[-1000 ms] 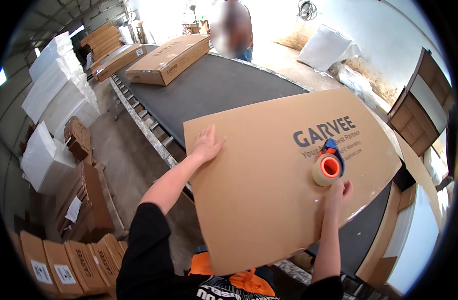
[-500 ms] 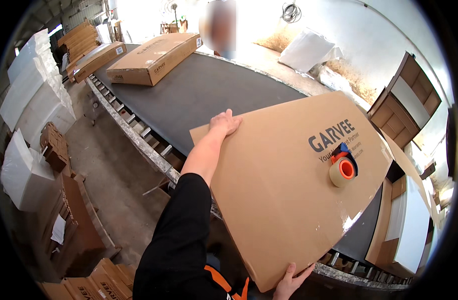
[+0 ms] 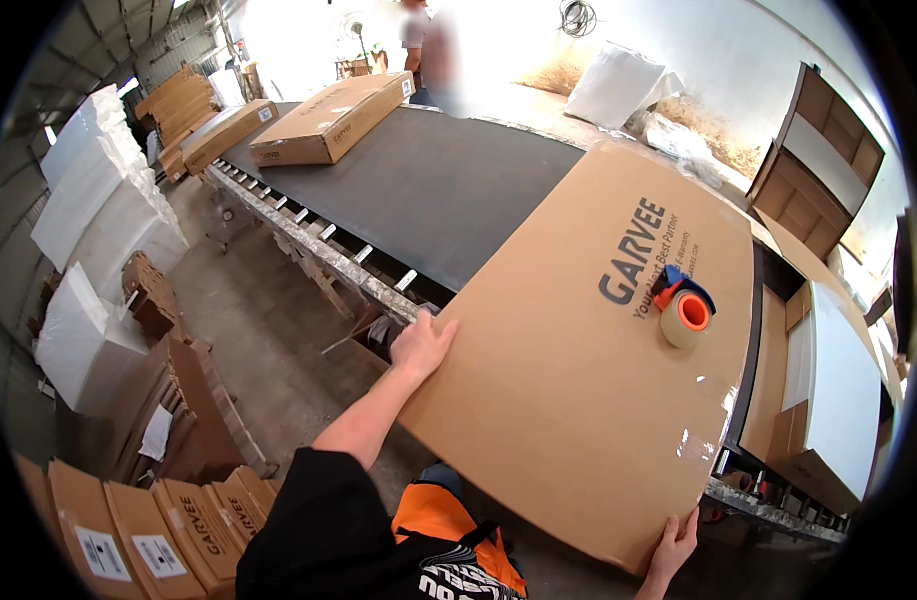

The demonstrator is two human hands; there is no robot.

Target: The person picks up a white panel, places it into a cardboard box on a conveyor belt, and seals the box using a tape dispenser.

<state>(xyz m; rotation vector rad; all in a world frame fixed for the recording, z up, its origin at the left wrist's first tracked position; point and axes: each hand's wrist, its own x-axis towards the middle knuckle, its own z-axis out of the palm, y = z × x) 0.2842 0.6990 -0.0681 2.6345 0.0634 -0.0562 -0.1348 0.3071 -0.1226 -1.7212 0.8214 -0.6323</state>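
In the head view, the cardboard carton (image 3: 558,350) lies askew across the conveyor (image 3: 438,170), overhanging its near side. The left hand (image 3: 419,345) touches the carton's left edge, the right hand (image 3: 675,543) its near corner; whether fingers grip, I cannot tell. Tilting could send the tape dispenser (image 3: 680,324) sliding off.

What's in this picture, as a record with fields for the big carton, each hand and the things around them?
Big carton: brown, askew over the conveyor belt
On top: tape dispenser with blue and orange parts
Left hand: at the carton's left edge
Right hand: by the carton's near right corner
Farther off: two brown cartons
At right: carton with white panel
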